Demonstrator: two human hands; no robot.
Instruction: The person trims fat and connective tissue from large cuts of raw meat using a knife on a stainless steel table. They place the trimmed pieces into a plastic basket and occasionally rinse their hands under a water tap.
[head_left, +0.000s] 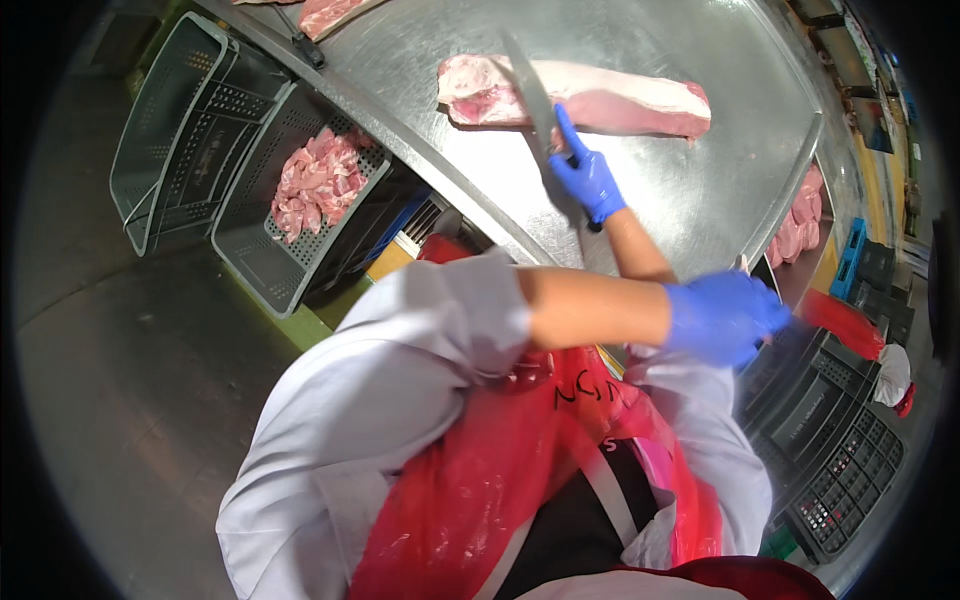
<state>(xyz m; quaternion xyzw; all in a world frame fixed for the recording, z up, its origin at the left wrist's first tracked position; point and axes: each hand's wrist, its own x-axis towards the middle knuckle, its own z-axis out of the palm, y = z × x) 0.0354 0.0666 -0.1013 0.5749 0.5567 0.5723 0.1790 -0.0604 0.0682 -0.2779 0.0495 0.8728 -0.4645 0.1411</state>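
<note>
A long slab of pale pink meat with a white fat layer lies across the far part of the steel table. My right hand, in a blue glove, is closed on a knife, its index finger stretched toward the blade. The blade points away and crosses over the slab's left part; whether it touches the meat I cannot tell. My left arm crosses in front of the right one. Out at the right, my blue-gloved left hand is smeared by motion beside the table's near edge, and its fingers cannot be made out.
Left of the steel table, a grey perforated crate holds meat pieces. More meat sits in a container past the right edge. Black crates stand at lower right. Another meat piece lies at the far left.
</note>
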